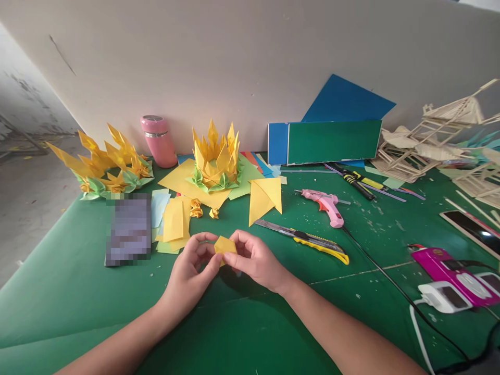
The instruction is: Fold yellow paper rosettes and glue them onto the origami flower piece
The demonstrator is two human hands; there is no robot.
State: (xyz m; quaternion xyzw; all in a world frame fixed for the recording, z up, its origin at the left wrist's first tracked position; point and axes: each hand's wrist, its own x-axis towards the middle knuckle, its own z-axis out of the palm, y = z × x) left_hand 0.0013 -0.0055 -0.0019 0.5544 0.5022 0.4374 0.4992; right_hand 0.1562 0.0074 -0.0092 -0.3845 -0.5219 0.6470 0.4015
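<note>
Between my two hands, above the green table (250, 333), is a small folded piece of yellow paper (225, 245) with angled edges. My left hand (195, 263) pinches its left side, thumb in front. On the right side, my right hand (255, 258) grips it with thumb and fingers. Just beyond lie orange folded paper roses (196, 208) and a stack of yellow paper rectangles (174, 220). A folded yellow sheet (266, 198) rests past my right hand, its lower tip near the blade of a yellow utility knife (308, 242).
Two yellow paper crowns (216, 156) stand at the back, one far left. A pink flask (159, 143) is between them. To the right are a pink glue gun (322, 205) with a trailing cord, a magenta power strip (455, 276), a phone (474, 232) and wooden stick models (425, 140).
</note>
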